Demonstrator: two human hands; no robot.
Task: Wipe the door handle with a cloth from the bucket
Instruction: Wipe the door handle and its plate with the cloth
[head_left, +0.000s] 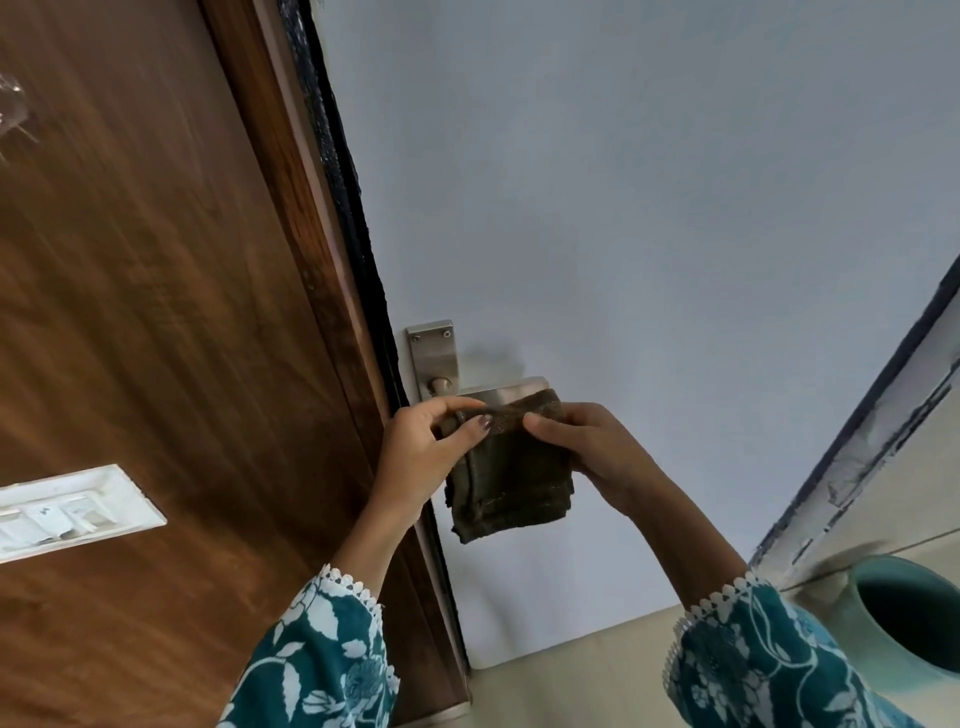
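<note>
Both hands are pinched on the top edge of one dark brown cloth, which hangs folded in front of the pale door just below the metal lever handle. The left hand grips the cloth's upper left corner between thumb and fingertips, and the right hand clamps its upper right side, so the cloth is stretched between them with its top edge laid against, or just in front of, the lever; whether it actually presses on the metal cannot be told from this view. The handle's backplate, with two visible screws, stands bare above. Judging from this, the cloth has been fetched and brought to the door, and the wiping itself is either just starting or yet to be done: the lever and the plate both look left to cover. Counting what shows: one cloth, one lever handle on one backplate, two hands in teal floral sleeves, one teal bucket at the lower right on the floor, and one white switch panel on the brown wooden panel to the left.
</note>
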